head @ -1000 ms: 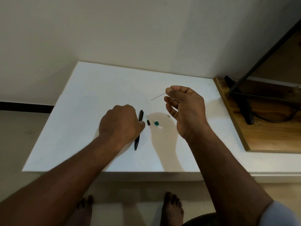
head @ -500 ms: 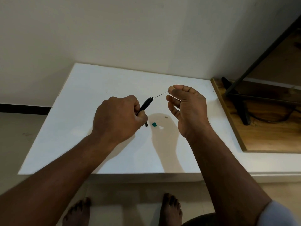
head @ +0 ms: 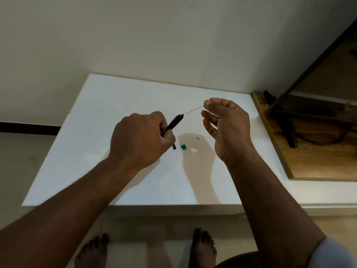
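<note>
My left hand (head: 141, 140) grips a black pen barrel (head: 173, 122) above the white table (head: 108, 117), its open end tilted up and to the right. My right hand (head: 226, 124) pinches a thin dark refill rod (head: 194, 110) between thumb and forefinger. The rod's free tip points at the barrel's open end, a small gap apart. On the table below lie a short black piece (head: 174, 147), a small green piece (head: 183, 147) and a tiny grey piece (head: 197, 138).
A wall rises behind the table. To the right lies a wooden board (head: 309, 151) with a black stand foot (head: 284, 122) and a cable. My bare feet stand on the floor under the table's front edge.
My left hand picked the black barrel up off the table and raised it toward the rod. My right hand kept holding the rod nearly still.
</note>
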`<state>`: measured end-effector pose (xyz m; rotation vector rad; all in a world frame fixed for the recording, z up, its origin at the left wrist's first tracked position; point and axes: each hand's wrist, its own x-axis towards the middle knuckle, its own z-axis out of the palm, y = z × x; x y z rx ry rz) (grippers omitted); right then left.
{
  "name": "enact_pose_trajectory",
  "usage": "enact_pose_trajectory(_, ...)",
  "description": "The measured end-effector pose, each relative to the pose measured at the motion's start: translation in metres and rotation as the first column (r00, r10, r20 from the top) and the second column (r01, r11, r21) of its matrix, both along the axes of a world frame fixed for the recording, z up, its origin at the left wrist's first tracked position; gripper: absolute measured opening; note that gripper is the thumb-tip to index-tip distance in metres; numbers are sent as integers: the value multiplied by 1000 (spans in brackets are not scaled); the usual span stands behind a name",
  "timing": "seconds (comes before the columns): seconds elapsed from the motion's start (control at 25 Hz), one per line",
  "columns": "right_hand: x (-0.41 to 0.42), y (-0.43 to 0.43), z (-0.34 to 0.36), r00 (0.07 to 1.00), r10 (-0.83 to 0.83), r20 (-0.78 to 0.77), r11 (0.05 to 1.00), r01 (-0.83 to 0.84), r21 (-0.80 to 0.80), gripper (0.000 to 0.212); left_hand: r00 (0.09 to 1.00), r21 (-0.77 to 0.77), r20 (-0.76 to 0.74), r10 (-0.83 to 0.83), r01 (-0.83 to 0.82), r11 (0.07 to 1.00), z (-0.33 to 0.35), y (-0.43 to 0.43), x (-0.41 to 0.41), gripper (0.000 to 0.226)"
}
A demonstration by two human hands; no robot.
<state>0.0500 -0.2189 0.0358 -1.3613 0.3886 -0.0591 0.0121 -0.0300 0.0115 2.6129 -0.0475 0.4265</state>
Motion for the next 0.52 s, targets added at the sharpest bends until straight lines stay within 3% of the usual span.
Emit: enact_pose_trajectory(0.52,0,1,-1,1000,6,0,1000,-6,-15,12,1000,-18,4,-18,18,1000,1,0,-1,18)
